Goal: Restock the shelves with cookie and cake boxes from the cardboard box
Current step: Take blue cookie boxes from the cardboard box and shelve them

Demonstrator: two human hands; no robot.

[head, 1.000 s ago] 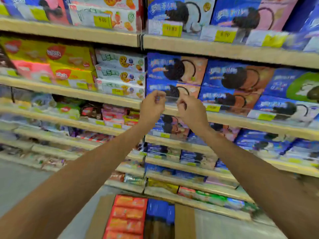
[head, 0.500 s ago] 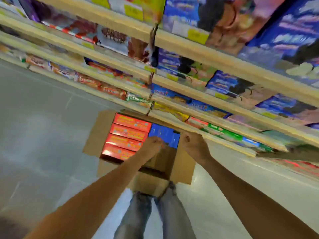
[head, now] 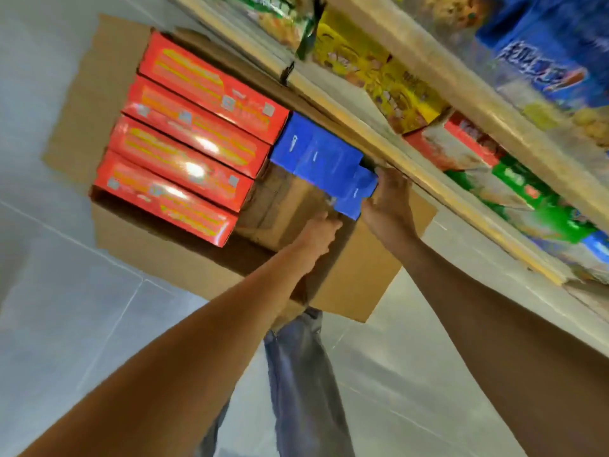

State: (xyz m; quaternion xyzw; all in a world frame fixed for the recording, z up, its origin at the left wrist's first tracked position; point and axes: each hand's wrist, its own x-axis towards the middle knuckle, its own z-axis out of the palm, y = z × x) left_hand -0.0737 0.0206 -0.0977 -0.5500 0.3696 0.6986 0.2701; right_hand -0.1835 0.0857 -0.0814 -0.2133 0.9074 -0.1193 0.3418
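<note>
Blue box (head: 355, 195) inside cardboard box (head: 349, 275): your right hand (head: 389, 206) grip clamped on it; left hand (head: 318, 237) just beside, grip state unreadable.

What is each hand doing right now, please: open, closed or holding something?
Left hand: curled beside the blue box; grip cannot be told.
Right hand: holding the blue box's end.

Four red boxes (head: 184, 140) with yellow print, blue boxes (head: 316, 156), brown carton (head: 349, 278).

A shop aisle, seen down at my feet.
Shelves (head: 461, 204) crammed with snack boxes (head: 389, 84) beside me; an open cardboard box (head: 349, 275) of stock on the tiled floor (head: 82, 324).
</note>
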